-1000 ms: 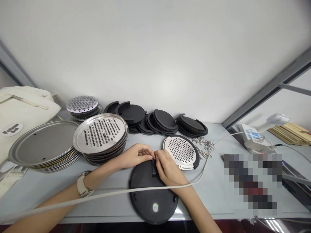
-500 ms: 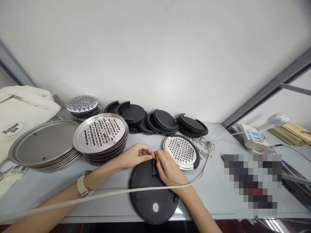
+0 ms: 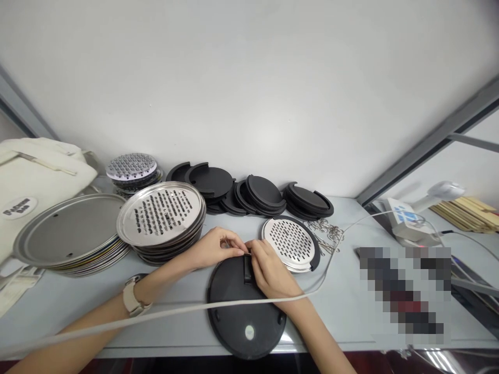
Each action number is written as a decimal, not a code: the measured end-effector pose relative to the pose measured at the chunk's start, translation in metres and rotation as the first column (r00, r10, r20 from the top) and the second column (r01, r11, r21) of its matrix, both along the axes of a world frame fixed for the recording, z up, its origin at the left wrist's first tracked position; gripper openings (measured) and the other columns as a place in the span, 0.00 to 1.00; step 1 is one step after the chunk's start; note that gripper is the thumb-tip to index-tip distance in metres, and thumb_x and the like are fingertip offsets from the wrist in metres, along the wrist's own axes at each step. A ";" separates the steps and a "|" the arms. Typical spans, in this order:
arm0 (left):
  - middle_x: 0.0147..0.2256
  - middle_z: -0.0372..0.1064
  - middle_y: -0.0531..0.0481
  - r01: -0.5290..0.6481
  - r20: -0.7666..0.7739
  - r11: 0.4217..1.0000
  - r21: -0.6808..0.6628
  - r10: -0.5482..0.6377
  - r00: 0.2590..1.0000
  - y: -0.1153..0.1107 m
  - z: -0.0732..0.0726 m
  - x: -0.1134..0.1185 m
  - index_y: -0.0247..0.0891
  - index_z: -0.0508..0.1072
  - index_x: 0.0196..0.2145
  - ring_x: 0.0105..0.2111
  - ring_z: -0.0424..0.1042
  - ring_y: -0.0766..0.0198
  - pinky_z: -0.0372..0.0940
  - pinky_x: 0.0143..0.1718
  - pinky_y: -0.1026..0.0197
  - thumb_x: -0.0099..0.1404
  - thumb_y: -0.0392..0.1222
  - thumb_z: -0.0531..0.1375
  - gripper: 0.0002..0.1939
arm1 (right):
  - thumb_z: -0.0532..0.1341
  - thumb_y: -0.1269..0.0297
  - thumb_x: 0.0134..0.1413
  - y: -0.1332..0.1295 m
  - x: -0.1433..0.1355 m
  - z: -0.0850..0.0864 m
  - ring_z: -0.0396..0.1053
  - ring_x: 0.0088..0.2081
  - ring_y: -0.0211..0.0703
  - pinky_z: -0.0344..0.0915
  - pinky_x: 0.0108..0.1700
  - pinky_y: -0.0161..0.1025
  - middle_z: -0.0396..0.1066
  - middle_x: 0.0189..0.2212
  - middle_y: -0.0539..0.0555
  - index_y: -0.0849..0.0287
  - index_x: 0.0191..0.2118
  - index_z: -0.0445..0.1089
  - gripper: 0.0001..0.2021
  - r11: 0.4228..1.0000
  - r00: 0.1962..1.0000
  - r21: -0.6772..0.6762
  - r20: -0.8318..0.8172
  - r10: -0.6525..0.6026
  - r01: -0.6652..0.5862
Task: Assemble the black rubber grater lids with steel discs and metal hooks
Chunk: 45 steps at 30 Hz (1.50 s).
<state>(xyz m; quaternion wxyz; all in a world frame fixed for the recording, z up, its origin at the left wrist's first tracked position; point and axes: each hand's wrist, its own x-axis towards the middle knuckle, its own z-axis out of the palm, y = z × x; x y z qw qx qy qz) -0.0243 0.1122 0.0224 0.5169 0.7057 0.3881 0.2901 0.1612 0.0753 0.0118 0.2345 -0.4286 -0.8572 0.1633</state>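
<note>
A round black plastic disc [image 3: 247,322] lies at the lower centre of the frame, at the near edge of the table [image 3: 343,317], a pale sticker [image 3: 249,332] near its bottom rim and a raised black tab [image 3: 247,269] at its top. The left hand [image 3: 216,248] has thumb and index finger pinched together at that top edge, on a thin piece mostly hidden by the fingertips. The right hand [image 3: 270,267] lies over the disc's upper right, fingers bent and meeting the left's; what they grip cannot be told. A white cable [image 3: 187,307] crosses in front of the disc.

Just right of the right hand is a perforated metal grater plate [image 3: 290,241] with a black rim, beside a heap of metal rings [image 3: 327,231]. Behind, across the middle of the frame, lie overlapping black discs [image 3: 212,182]. At centre left stands a stack of larger grater plates [image 3: 161,215], next to stacked grey trays [image 3: 70,231] and a cream bag [image 3: 39,179] at the left edge.
</note>
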 end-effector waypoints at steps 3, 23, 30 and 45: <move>0.31 0.76 0.46 -0.010 -0.012 1.000 0.011 0.010 1.000 0.000 0.000 0.000 0.33 0.77 0.32 0.33 0.73 0.62 0.65 0.37 0.63 0.57 0.40 0.62 0.08 | 0.46 0.78 0.58 0.000 0.000 0.001 0.60 0.38 0.47 0.61 0.42 0.44 0.63 0.35 0.55 0.58 0.40 0.60 0.10 1.000 1.000 -0.010 -0.003 0.003 -0.003; 0.31 0.76 0.47 -0.028 -0.070 0.999 0.040 0.031 0.997 0.000 0.000 0.001 0.33 0.78 0.32 0.34 0.72 0.61 0.63 0.37 0.63 0.56 0.38 0.62 0.07 | 0.45 0.77 0.59 -0.001 0.000 -0.001 0.60 0.38 0.46 0.61 0.42 0.44 0.63 0.35 0.56 0.60 0.40 0.60 0.10 1.000 1.000 -0.021 0.011 -0.009 0.009; 0.32 0.76 0.47 -0.012 -0.049 0.999 0.032 0.014 0.999 0.001 -0.004 0.001 0.33 0.78 0.32 0.34 0.72 0.62 0.63 0.37 0.63 0.56 0.38 0.62 0.07 | 0.45 0.78 0.58 -0.002 0.001 0.003 0.59 0.38 0.47 0.61 0.43 0.44 0.63 0.36 0.56 0.60 0.42 0.59 0.11 1.000 1.000 -0.025 0.007 -0.002 0.002; 0.31 0.76 0.46 -0.033 -0.045 0.999 0.009 0.034 0.998 0.001 -0.002 0.003 0.32 0.78 0.31 0.33 0.71 0.61 0.63 0.37 0.62 0.56 0.37 0.62 0.07 | 0.45 0.76 0.60 -0.003 0.002 0.003 0.60 0.39 0.47 0.61 0.43 0.44 0.63 0.36 0.56 0.59 0.44 0.59 0.11 0.998 0.999 -0.057 -0.034 -0.019 0.017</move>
